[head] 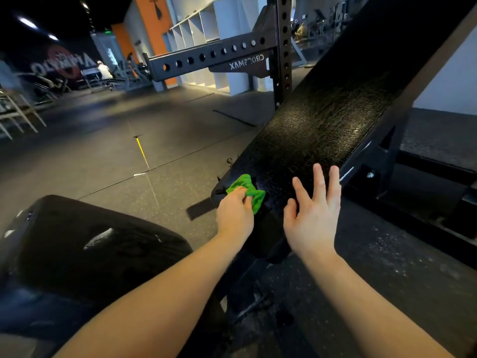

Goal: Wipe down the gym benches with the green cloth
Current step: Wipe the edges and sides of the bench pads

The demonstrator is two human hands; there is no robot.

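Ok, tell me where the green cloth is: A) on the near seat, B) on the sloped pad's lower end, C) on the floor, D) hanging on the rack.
B: the left hand holds the cloth against the pad near its lower end.

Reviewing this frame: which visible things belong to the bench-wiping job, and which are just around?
Part of the job:
- green cloth, gripped by the left hand
- inclined bench pad, under the cloth
- seat pad, lower left
- right hand, fingers spread by the inclined pad

Just around:
- rack
- cubby shelves
- yellow rod on the floor
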